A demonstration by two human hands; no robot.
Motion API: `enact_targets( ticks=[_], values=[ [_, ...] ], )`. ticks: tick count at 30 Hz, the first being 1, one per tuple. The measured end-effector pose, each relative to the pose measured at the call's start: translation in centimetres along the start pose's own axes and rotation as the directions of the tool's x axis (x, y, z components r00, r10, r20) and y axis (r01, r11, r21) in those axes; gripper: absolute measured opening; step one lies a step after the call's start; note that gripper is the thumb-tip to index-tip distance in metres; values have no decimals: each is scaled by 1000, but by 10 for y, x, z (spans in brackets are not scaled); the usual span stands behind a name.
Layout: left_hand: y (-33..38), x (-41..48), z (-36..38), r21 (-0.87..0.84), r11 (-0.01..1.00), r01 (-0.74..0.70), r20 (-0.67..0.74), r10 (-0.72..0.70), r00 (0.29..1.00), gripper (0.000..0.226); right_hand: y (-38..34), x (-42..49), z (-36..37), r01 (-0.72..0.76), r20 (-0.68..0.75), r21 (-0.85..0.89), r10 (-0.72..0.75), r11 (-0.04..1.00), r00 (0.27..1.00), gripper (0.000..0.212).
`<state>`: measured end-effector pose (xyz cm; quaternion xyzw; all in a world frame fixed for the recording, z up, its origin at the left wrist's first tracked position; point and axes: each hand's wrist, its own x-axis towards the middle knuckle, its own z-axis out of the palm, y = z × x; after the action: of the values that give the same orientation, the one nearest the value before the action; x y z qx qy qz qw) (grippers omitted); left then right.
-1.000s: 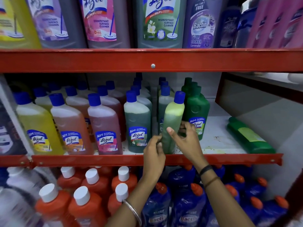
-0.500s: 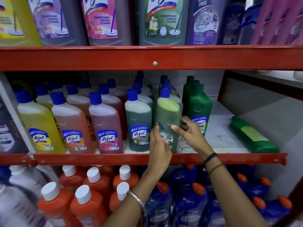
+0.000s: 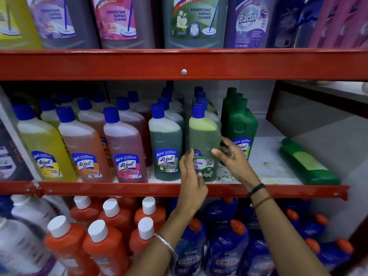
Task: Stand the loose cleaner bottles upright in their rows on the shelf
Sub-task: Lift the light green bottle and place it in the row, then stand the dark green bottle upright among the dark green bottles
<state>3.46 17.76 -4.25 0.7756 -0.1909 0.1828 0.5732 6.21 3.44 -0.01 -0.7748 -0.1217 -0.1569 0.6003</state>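
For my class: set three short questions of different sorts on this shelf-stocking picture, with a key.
1. True or false: the light green Bactin bottle with a blue cap at the front of its row stands upright.
2. Multiple choice: the opaque green plastic bottle at the right end of the white middle shelf is A) upright, B) lying on its side, C) held in a hand.
3. Fill in: the left hand and right hand each have a grip on the sides of the ____ bottle.

Key: 1 true; 2 B; 3 Bactin (light green).
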Motion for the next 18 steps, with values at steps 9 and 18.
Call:
enact_targets(
  ticks=[9, 18],
  values=[
    [52, 8, 46, 146, 946, -291, -198, 316, 928, 35, 0, -27, -61, 1, -252, -193, -51, 981, 966, 28],
    [75, 56, 195, 13, 991, 136, 436, -128, 891, 27, 47, -46, -210, -499, -520, -660, 137, 562, 843, 28]
  ],
)
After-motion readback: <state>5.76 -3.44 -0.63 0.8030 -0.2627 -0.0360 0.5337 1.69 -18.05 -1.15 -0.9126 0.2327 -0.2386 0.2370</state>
